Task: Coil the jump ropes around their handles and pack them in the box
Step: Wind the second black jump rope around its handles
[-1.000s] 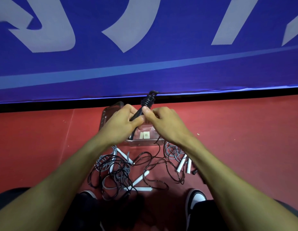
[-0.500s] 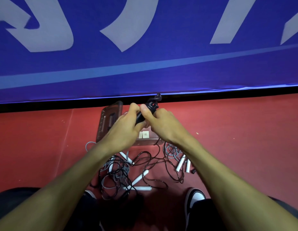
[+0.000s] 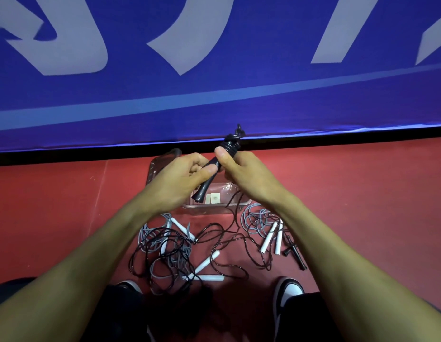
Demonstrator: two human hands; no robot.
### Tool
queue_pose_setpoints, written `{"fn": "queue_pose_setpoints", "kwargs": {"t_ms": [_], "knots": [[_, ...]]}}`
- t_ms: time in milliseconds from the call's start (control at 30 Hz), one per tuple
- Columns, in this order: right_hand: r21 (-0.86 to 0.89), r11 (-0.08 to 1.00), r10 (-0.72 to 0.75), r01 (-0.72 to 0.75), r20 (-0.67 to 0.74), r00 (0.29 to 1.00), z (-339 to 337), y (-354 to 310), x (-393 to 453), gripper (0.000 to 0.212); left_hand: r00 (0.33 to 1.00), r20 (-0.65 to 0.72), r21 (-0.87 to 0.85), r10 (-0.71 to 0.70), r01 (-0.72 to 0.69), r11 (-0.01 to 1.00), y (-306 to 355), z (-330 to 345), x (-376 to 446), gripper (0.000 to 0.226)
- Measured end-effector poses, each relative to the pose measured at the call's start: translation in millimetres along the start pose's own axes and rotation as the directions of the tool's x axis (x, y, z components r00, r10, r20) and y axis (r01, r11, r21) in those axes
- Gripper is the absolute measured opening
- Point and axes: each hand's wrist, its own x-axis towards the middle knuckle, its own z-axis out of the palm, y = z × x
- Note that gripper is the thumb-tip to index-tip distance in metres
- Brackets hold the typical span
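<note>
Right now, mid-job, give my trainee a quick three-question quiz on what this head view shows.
1. True or false: both hands hold the black handles.
2. Where is the clear box? A) on the red floor, under the hands B) on a shelf C) on the person's lap
3. Fill in: cord is coiled around the handles' ____ end, by the right hand.

Key: 1 true, the left hand grips lower down; 2 A; 3 far (upper).

Banner: large pale letter shapes on blue, cropped by the frame, not readable.
Box: two small pale stickers inside, marks too small to read.
</note>
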Motion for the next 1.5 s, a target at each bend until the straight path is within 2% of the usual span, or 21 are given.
{"fn": "queue_pose_setpoints", "kwargs": {"t_ms": [67, 167, 233, 300, 367, 433, 533, 633, 700, 800, 867, 900, 1000, 1100, 1200, 1233, 1333, 1400, 1500], "knots": [[-0.073, 0.997, 0.027, -0.026, 0.012, 1.0, -2.4, -1.0, -2.0, 0.058, 0.999, -0.04, 0.008, -0.009, 0.01, 1.0, 0.4, -3.4, -2.3, 0.052], [-0.118, 0.993, 0.031, -0.026, 0.04, 0.999, -1.4, -2.2, -5.8, 0.061, 0.995, -0.093, 0.098, -0.026, 0.035, 0.995, -1.2, -6.2, -2.2, 0.054], [-0.128, 0.992, -0.004, 0.008, 0.025, 1.0, -0.4, -3.2, -6.8, 0.062, 0.996, -0.075, 0.095, -0.051, 0.058, 0.994, -2.1, -4.6, -1.8, 0.054], [-0.148, 0.989, -0.021, 0.021, -0.001, 1.0, -1.0, -4.3, -6.7, 0.064, 0.997, 0.009, -0.117, -0.073, 0.074, 0.99, -3.4, -1.3, -1.1, 0.041], [-0.186, 0.982, -0.011, 0.006, -0.023, 1.0, -0.9, -4.9, -6.2, 0.07, 0.993, 0.071, -0.334, -0.089, 0.108, 0.936, -0.6, 1.0, -2.6, 0.021], [-0.204, 0.979, 0.023, -0.028, -0.03, 0.999, 0.5, -6.4, -6.4, 0.072, 0.996, 0.061, -0.371, -0.07, 0.088, 0.925, 0.9, 3.9, -2.4, 0.013], [-0.136, 0.991, -0.009, 0.008, -0.01, 1.0, 2.6, -7.9, -6.1, 0.062, 0.999, -0.023, -0.395, -0.024, 0.012, 0.918, -1.4, 11.9, 1.6, 0.014], [-0.129, 0.99, -0.064, 0.061, -0.018, 0.998, 1.3, -3.7, -1.6, 0.039, 0.997, -0.052, -0.477, -0.053, 0.022, 0.878, 0.1, 15.0, 5.8, 0.037], [-0.172, 0.983, -0.066, 0.06, -0.026, 0.998, -0.2, 0.4, 0.7, 0.029, 0.998, -0.048, -0.451, -0.052, 0.025, 0.892, 0.0, 13.6, 6.6, 0.046], [-0.25, 0.966, -0.07, 0.071, 0.014, 0.997, -1.4, 5.0, -0.2, 0.025, 1.0, -0.025, -0.282, -0.002, -0.006, 0.959, -5.5, 11.6, 5.4, 0.043], [-0.271, 0.961, -0.042, 0.056, 0.06, 0.997, -3.4, 5.2, -1.5, 0.026, 1.0, 0.019, -0.241, 0.005, 0.0, 0.971, -7.7, 12.4, 3.7, 0.042], [-0.226, 0.974, 0.0, 0.022, 0.095, 0.995, -5.2, 4.3, -2.0, 0.028, 0.999, 0.038, -0.262, -0.002, 0.012, 0.965, -7.4, 12.6, 3.0, 0.039], [0.093, 0.983, 0.136, -0.159, 0.219, 0.966, -9.9, 0.5, -3.4, 0.031, 0.996, 0.084, -0.378, 0.017, 0.016, 0.926, -7.0, 9.6, 3.7, 0.03], [0.184, 0.962, 0.148, -0.201, 0.266, 0.952, -10.2, -0.1, -3.7, 0.034, 0.998, 0.069, -0.349, 0.011, 0.013, 0.937, -11.1, 8.0, 5.6, 0.025], [0.179, 0.97, 0.125, -0.164, 0.211, 0.969, -8.5, 1.6, -2.2, 0.032, 0.999, 0.045, -0.228, -0.018, 0.028, 0.973, -15.8, 7.7, 5.5, 0.036], [0.141, 0.982, 0.098, -0.123, 0.172, 0.98, -8.2, 2.0, -1.4, 0.032, 0.998, 0.052, -0.221, -0.017, 0.028, 0.975, -16.4, 7.4, 4.7, 0.039], [-0.036, 0.999, 0.021, -0.018, 0.071, 0.997, -6.6, 0.3, -0.7, 0.036, 0.999, 0.045, -0.159, -0.017, 0.024, 0.987, -10.5, 5.7, 2.4, 0.03], [-0.083, 0.997, 0.014, -0.007, 0.077, 0.997, -4.7, -1.7, -3.3, 0.036, 1.0, 0.024, -0.127, -0.012, 0.015, 0.992, -4.3, 7.1, 2.3, 0.03], [0.005, 1.0, -0.006, 0.005, 0.159, 0.987, -0.5, -6.1, -7.2, 0.035, 0.999, -0.025, -0.214, -0.024, 0.018, 0.977, 1.0, 4.6, 1.8, 0.039]]}}
